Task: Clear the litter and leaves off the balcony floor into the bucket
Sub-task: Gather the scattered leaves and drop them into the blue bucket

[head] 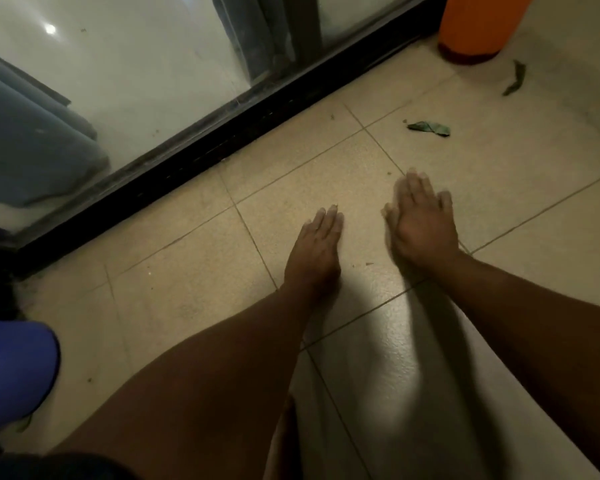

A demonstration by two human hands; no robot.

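Both hands are stretched out low over the tiled balcony floor (194,299), palms down, holding nothing. The left hand (315,252) has its fingers straight and close together, pointing away from the person; can't tell for sure if it's actually touching the tile or just above it. The right hand (421,223) is just beside it, fingers straight and slightly spread, a bit blurry.

The litter sits further out toward the far right corner of the floor — a crumpled green leaf (429,128) lies beyond the right hand, well apart from it, and a thinner curled leaf (515,77) lies further still, near the base of the orange bucket (478,24). The bucket stands upright at the far edge, right next to the black door track (201,147) that runs diagonally along the floor's left side. A few tiny specks are scattered on the tiles too, one small bit between the two wrists

Something blue (14,372) pokes in at the near left edge — can't tell what it is
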